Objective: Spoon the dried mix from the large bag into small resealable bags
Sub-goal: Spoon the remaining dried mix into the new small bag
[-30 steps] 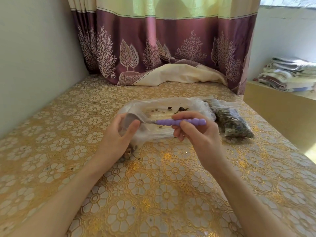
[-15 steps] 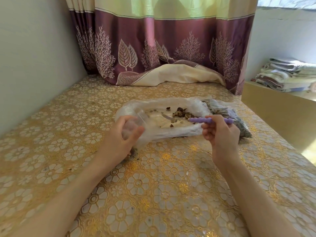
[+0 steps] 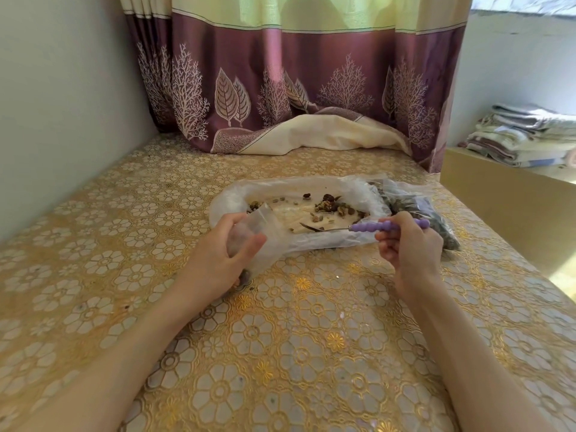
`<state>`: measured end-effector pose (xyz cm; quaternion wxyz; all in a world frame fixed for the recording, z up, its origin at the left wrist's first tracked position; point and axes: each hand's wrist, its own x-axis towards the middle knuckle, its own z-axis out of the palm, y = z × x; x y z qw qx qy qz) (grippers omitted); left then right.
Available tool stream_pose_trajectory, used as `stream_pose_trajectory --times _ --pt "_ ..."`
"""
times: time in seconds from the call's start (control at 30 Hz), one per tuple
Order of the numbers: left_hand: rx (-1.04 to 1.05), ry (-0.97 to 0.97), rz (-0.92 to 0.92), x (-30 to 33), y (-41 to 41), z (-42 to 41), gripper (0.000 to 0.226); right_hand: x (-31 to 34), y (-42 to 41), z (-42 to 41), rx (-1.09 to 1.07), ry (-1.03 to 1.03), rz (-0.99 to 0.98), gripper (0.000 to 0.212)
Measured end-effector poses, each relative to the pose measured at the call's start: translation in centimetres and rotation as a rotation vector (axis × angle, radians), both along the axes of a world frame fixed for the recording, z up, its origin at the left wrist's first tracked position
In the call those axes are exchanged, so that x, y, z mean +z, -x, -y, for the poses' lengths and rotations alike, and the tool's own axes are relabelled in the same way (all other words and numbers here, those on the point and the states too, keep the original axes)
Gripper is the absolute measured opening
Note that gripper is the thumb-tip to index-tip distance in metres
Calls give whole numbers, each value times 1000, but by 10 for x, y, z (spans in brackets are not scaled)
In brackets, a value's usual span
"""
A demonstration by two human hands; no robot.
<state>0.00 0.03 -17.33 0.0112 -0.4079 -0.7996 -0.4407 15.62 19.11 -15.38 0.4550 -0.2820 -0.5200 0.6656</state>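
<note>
The large clear bag [image 3: 358,191] lies open on the table with its rim rolled down; a little dried mix [image 3: 330,205] is scattered on its floor. My left hand [image 3: 224,254] grips a small clear resealable bag [image 3: 260,224] at the large bag's left end, its mouth held open upward. My right hand [image 3: 411,244] holds a spoon [image 3: 367,226] by its purple beaded handle. The metal bowl lies low inside the large bag, near the front wall and apart from the main heap of mix.
Filled small bags [image 3: 420,210] of dark mix lie right of the large bag, behind my right hand. A curtain [image 3: 296,88] hangs at the table's back, a wall stands left, and a wooden ledge [image 3: 498,194] with folded cloth is right.
The spoon left the small bag's mouth and moved right, down into the large bag. My right hand shifted right with it. My left hand kept hold of the small bag.
</note>
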Motion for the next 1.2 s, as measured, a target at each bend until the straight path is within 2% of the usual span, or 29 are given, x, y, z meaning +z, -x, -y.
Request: stream_pose_trajectory --times 0.23,0.37,0.47,0.8,0.97,1.03,1.2 --pt "-7 -1 -10 0 1 0 67 -2 0 0 56 -76 88 52" --pt "-7 7 -6 -1 1 0 65 -4 -2 -6 -78 -69 51 43" --pt "-4 13 1 -1 1 1 66 -7 -1 -9 -126 -125 94 35" --pt "3 31 9 -2 1 1 65 -17 12 -22 -312 -178 230 31" --pt "-4 29 19 -3 2 0 58 -16 14 -15 -318 -285 303 27" --pt "-10 27 25 -4 3 0 57 -16 14 -15 -291 -250 300 27" --pt "-15 30 21 -3 2 0 62 -14 12 -16 -192 -26 142 14"
